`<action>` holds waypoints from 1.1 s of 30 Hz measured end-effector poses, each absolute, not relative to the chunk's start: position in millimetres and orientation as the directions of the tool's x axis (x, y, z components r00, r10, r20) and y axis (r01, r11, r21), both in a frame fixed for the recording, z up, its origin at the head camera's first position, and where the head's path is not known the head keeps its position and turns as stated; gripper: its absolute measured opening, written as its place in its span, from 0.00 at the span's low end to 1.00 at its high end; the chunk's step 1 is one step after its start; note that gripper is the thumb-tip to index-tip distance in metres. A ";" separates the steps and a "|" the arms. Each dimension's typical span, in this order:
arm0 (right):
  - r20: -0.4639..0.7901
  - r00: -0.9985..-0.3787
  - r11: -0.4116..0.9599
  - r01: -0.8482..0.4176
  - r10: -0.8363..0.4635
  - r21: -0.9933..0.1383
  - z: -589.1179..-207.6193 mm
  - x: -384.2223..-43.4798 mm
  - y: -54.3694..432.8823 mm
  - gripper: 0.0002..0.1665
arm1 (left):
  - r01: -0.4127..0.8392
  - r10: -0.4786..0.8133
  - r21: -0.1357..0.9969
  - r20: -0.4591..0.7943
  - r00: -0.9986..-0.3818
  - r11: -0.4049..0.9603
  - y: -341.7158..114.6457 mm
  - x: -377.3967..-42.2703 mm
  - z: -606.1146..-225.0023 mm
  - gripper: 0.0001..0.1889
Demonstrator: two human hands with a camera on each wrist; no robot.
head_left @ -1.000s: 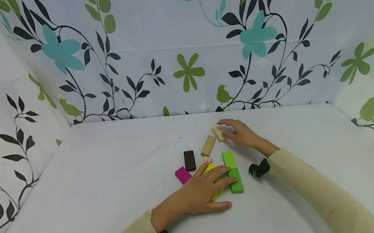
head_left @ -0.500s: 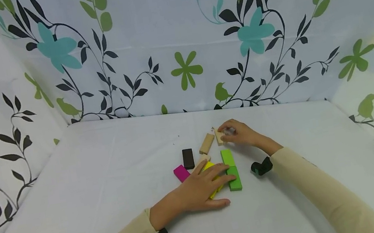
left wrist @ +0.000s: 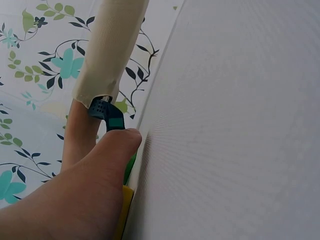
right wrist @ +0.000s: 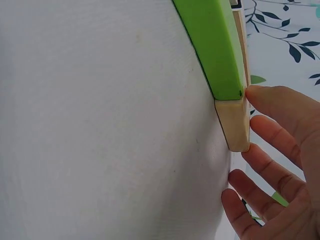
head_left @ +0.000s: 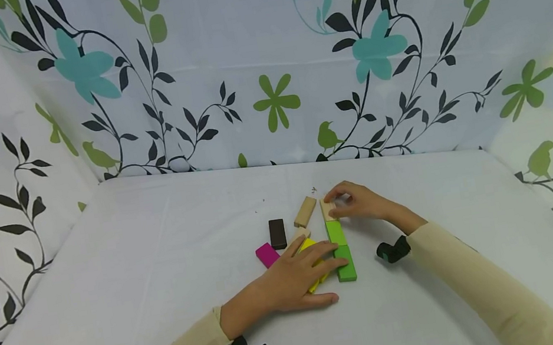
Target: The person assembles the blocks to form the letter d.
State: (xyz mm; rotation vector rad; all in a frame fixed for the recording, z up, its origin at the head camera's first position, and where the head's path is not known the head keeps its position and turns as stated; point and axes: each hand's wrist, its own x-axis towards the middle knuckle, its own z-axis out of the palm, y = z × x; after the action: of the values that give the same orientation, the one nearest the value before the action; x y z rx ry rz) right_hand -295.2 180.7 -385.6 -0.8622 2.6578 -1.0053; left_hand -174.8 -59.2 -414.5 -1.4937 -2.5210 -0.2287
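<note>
My right hand (head_left: 361, 202) pinches a plain wooden block (head_left: 327, 212) between thumb and fingers; in the right wrist view this wooden block (right wrist: 234, 125) meets the end of a green block (right wrist: 220, 55). Two green blocks, one lighter (head_left: 336, 233) and one darker (head_left: 347, 272), lie end to end below it, making one row. My left hand (head_left: 293, 282) lies palm down with fingers spread over yellow blocks (head_left: 307, 244), partly hiding them, its fingertips touching the green row. The left wrist view shows the thumb side of that hand (left wrist: 90, 185) and a yellow edge (left wrist: 126, 210).
Left of the row lie a magenta block (head_left: 267, 255), a dark brown block (head_left: 277, 234), a slanted wooden block (head_left: 305, 211) and another wooden block (head_left: 300, 233) partly under my left fingers. White cloth (head_left: 169, 242) covers the table; a patterned curtain (head_left: 214, 44) hangs behind.
My right hand has drawn the wooden block toward me and straightened it, so it now meets the lighter green block's far end. The left hand has stayed in place.
</note>
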 end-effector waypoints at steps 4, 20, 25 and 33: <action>0.056 -0.809 0.593 -0.473 -0.585 -0.652 -387.4 -294.6 182.3 0.21 | 0.879 0.846 0.040 0.252 -0.469 0.475 -59.3 -174.5 -413.8 0.31; 0.080 -0.793 0.583 -0.507 -0.604 -0.635 -390.8 -282.6 183.5 0.21 | 0.879 0.849 0.037 0.240 -0.470 0.476 -58.8 -174.4 -413.2 0.31; 0.083 -0.794 0.586 -0.510 -0.602 -0.629 -391.4 -275.3 184.2 0.25 | 0.883 0.849 0.049 0.254 -0.463 0.467 -60.0 -176.9 -413.2 0.31; 0.098 -0.774 0.541 -0.522 -0.626 -0.659 -394.1 -259.6 190.6 0.31 | 0.877 0.832 0.055 0.294 -0.471 0.477 -66.2 -180.4 -403.8 0.29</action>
State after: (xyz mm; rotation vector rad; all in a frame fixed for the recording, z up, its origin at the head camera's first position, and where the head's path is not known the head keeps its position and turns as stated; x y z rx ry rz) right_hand -259.6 190.6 -394.1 -0.9843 2.6249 -1.0467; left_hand -180.4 -66.2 -403.8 -1.4705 -2.4972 -0.2915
